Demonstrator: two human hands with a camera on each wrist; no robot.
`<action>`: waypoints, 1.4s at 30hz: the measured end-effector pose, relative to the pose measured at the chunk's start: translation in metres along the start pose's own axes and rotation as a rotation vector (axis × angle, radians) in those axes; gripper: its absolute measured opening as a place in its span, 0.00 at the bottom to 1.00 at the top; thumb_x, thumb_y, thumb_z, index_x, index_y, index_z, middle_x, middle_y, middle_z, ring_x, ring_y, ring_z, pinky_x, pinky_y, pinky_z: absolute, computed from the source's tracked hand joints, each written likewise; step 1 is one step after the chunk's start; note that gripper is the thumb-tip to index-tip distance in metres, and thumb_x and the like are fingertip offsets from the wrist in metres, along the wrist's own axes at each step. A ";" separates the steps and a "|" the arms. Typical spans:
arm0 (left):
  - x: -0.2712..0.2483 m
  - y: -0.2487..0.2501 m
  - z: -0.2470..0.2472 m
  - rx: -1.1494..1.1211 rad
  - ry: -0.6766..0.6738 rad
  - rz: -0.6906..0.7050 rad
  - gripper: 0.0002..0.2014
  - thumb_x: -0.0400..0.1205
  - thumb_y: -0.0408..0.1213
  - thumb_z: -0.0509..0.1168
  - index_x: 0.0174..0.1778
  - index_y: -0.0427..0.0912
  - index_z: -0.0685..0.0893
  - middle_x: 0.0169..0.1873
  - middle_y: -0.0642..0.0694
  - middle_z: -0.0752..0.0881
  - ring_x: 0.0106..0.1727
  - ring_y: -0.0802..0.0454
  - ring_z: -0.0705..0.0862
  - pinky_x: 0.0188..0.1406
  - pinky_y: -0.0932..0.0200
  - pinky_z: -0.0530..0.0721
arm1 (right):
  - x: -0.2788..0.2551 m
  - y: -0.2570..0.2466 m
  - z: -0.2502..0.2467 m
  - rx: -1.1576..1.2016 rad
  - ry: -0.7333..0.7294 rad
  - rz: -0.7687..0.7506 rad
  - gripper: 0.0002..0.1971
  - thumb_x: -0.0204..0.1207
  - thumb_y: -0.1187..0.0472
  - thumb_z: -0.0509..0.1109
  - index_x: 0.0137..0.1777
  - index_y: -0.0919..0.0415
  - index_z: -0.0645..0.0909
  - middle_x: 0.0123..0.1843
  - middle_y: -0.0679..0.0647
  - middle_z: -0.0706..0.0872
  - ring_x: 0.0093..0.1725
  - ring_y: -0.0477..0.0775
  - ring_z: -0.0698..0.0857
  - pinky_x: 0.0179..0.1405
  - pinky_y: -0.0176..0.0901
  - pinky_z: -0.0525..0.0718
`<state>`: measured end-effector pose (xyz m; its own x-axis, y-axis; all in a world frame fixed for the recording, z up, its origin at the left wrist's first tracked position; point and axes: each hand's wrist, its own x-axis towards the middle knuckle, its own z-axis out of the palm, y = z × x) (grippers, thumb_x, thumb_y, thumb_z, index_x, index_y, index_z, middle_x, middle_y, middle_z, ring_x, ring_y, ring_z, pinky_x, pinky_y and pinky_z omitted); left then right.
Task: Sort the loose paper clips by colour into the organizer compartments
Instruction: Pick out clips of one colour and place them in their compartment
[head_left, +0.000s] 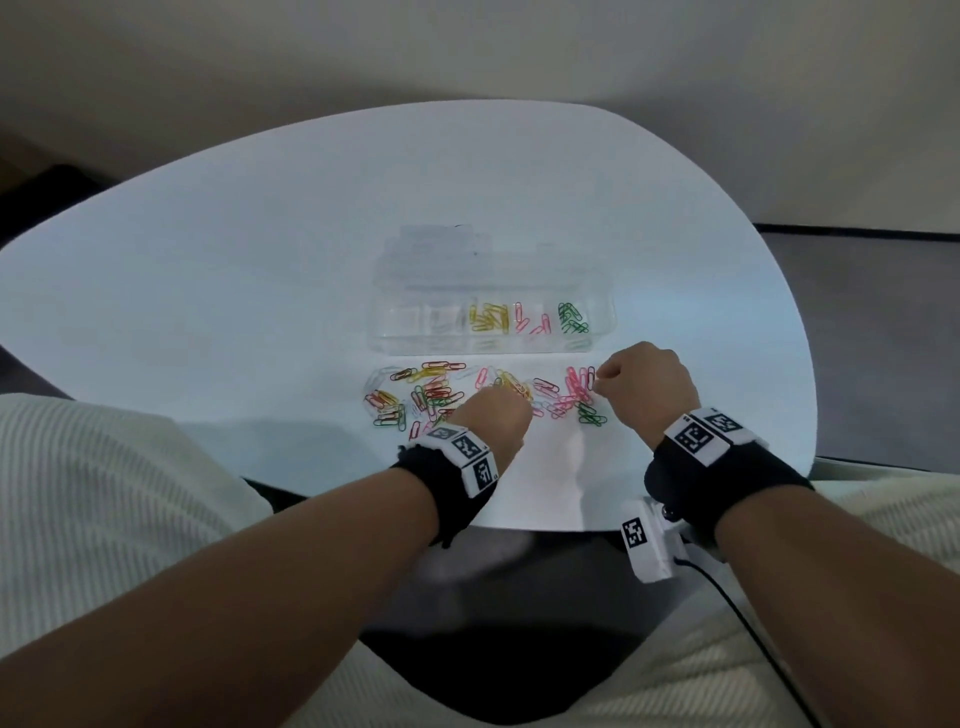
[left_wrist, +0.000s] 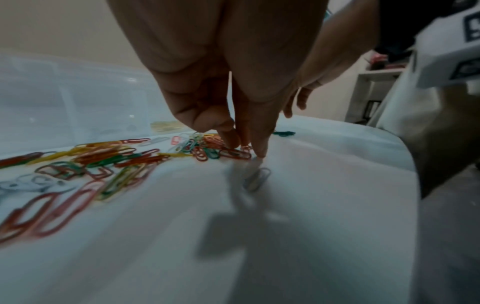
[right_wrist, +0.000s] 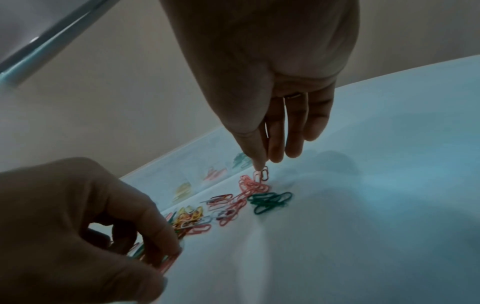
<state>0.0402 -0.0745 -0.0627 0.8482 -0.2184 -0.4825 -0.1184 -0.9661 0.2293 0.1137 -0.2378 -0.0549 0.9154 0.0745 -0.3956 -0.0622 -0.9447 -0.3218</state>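
A clear organizer (head_left: 483, 347) lies across the middle of the white table (head_left: 260, 249). Three of its compartments hold yellow clips (head_left: 488, 318), pink clips (head_left: 535, 322) and green clips (head_left: 572, 318). Loose mixed clips (head_left: 426, 392) lie in a band in front of it, with a pink cluster (head_left: 576, 384) and a green cluster (head_left: 591, 414) at the right. My left hand (left_wrist: 244, 148) reaches down into the middle of the band, and thumb and forefinger pinch a pink clip (left_wrist: 246, 147). My right hand (right_wrist: 261, 169) pinches a clip (right_wrist: 264, 173) at the far end of the pink cluster.
A pale clip (left_wrist: 257, 179) lies alone on the table just behind my left fingertips. The organizer's open lid (head_left: 436, 254) stands behind the compartments. The table's near edge (head_left: 545, 527) is close behind both wrists. A cable (head_left: 727, 592) trails from the right wrist camera.
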 end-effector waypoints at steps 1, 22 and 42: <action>-0.001 0.002 0.000 0.060 -0.005 0.021 0.08 0.82 0.30 0.62 0.37 0.37 0.80 0.46 0.39 0.85 0.44 0.44 0.80 0.39 0.55 0.76 | 0.001 0.001 0.001 0.018 -0.003 0.000 0.04 0.74 0.57 0.74 0.43 0.54 0.91 0.41 0.56 0.91 0.41 0.60 0.88 0.39 0.41 0.81; 0.020 0.016 -0.024 -0.592 0.233 -0.260 0.11 0.84 0.34 0.52 0.36 0.39 0.72 0.41 0.39 0.83 0.47 0.39 0.81 0.37 0.55 0.69 | 0.004 0.002 0.016 0.497 -0.061 0.043 0.02 0.68 0.62 0.80 0.35 0.58 0.91 0.34 0.52 0.91 0.37 0.50 0.90 0.40 0.43 0.89; 0.065 0.016 -0.019 -0.088 0.081 -0.147 0.11 0.84 0.36 0.61 0.59 0.48 0.84 0.55 0.43 0.86 0.53 0.41 0.85 0.46 0.54 0.81 | 0.007 0.019 -0.011 1.140 -0.319 0.303 0.11 0.81 0.74 0.60 0.42 0.69 0.83 0.33 0.57 0.77 0.29 0.51 0.73 0.21 0.34 0.76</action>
<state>0.1033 -0.1011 -0.0743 0.8923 -0.0611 -0.4474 0.0521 -0.9703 0.2364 0.1227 -0.2590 -0.0545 0.6749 0.1261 -0.7271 -0.7156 -0.1286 -0.6865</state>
